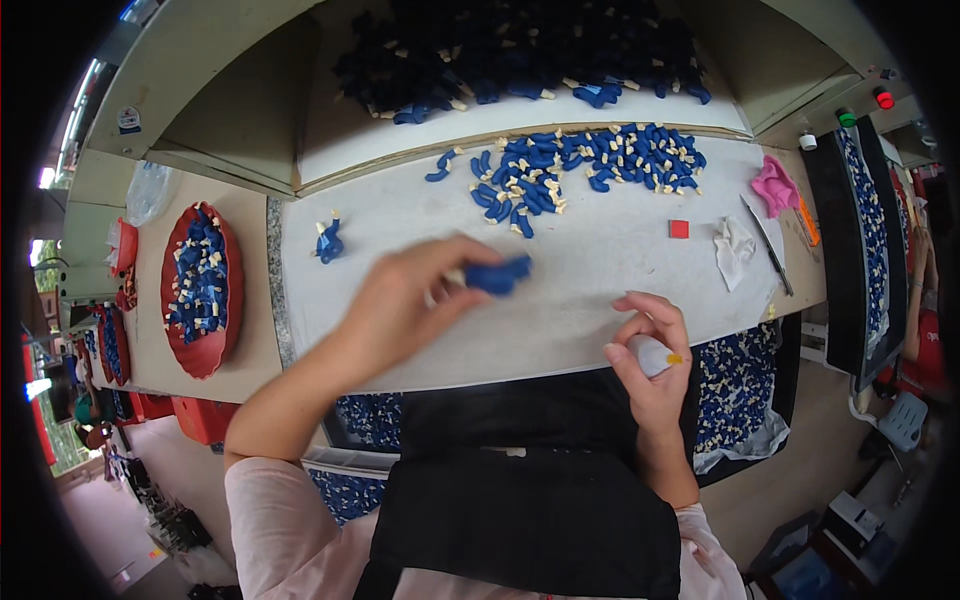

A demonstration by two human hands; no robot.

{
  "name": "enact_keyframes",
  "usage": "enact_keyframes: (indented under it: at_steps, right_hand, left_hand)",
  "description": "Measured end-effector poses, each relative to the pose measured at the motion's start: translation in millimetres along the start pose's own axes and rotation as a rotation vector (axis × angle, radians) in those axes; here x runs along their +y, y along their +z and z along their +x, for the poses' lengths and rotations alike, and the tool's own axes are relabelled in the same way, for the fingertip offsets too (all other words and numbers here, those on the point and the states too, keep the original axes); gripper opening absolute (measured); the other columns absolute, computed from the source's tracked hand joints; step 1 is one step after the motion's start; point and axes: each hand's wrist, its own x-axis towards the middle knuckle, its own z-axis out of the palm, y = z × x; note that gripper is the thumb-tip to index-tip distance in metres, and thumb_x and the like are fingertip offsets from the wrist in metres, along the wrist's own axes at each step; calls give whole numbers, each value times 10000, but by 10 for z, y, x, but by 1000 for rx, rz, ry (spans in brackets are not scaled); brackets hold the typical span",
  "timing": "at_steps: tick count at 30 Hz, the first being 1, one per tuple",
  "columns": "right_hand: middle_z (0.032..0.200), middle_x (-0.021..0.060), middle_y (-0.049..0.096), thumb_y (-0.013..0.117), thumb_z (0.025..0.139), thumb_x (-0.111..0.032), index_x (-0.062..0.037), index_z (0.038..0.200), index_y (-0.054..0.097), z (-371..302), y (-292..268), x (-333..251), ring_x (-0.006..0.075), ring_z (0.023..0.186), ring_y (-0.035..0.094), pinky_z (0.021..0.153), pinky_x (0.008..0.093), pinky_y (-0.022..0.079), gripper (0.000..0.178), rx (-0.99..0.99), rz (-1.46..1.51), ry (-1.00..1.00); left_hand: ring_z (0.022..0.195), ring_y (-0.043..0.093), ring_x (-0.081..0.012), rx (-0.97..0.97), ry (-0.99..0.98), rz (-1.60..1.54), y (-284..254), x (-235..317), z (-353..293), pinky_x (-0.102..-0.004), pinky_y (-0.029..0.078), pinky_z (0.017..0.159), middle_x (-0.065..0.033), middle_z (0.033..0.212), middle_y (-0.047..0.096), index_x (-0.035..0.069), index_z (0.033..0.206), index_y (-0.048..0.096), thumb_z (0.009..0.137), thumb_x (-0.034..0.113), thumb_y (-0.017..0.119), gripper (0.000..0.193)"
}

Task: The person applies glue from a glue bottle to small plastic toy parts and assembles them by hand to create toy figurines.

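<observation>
Above the middle of the white-topped bench, my left hand [405,295] is closed on a blue toy figure part [497,277], its outline smeared by motion; a cream piece shows at its near end. To the right, my right hand [650,365] wraps round a small whitish squeeze bottle [653,355] with a yellow tip. Farther back lies a pile of blue arm-like pieces with cream hands [530,180]. A joined blue and cream figure [328,240] sits alone at the left of the bench.
A red oval basket [205,355] of blue figures stands at left. On the right lie a red block [679,229], a crumpled white cloth [735,250], a thin dark tool [768,245], an orange-handled cutter [808,222] and pink cloth [775,187]. A shelf [420,132] holding dark pieces edges the back.
</observation>
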Motion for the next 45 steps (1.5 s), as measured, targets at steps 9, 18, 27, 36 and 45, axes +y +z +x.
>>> enact_keyframes:
  at_steps: [9, 18, 27, 36, 45]
  right_hand:
    - [922, 91, 520, 638, 634, 75, 1, 937, 548, -55, 100, -12, 91, 661, 483, 618, 197, 394, 325, -11, -115, -81]
    - [1049, 128, 356, 475, 673, 78, 1, 1090, 347, -143, -177, -19, 154, 799, 475, 626, 251, 438, 443, 14, -54, -104]
    - [968, 118, 420, 581, 687, 33, 17, 1031, 487, -183, -109, -324, 189, 791, 535, 692, 276, 474, 357, 170, -142, -92]
    - [866, 83, 488, 789, 571, -136, -67, 854, 451, -155, -36, -286, 152, 663, 513, 607, 248, 440, 446, 366, 136, -365]
    - [842, 60, 430, 734, 658, -243, -72, 912, 454, -181, -18, -274, 104, 581, 434, 462, 196, 395, 415, 141, -359, -652]
  left_hand:
    - [963, 515, -134, -75, -250, -1512, 958, -8, -30, -277, 443, 808, -75, 991, 554, -10, 1042, 527, 808, 85, 559, 254]
    - [992, 521, -214, -93, -290, -1678, 1055, -65, 22, -325, 460, 833, -123, 1056, 513, 23, 1220, 356, 865, 142, 464, 390]
    - [968, 536, -209, -169, -273, -1797, 1045, -43, -9, -306, 456, 821, -134, 1047, 507, 21, 1226, 351, 871, 148, 451, 390]
    - [955, 544, -210, -171, -284, -1675, 1026, -37, -61, -307, 461, 816, -127, 1005, 533, 7, 1207, 382, 869, 167, 458, 382]
    - [957, 545, -263, -187, -300, -1610, 1009, 31, -59, -319, 453, 807, -135, 985, 543, -2, 1227, 364, 864, 195, 464, 424]
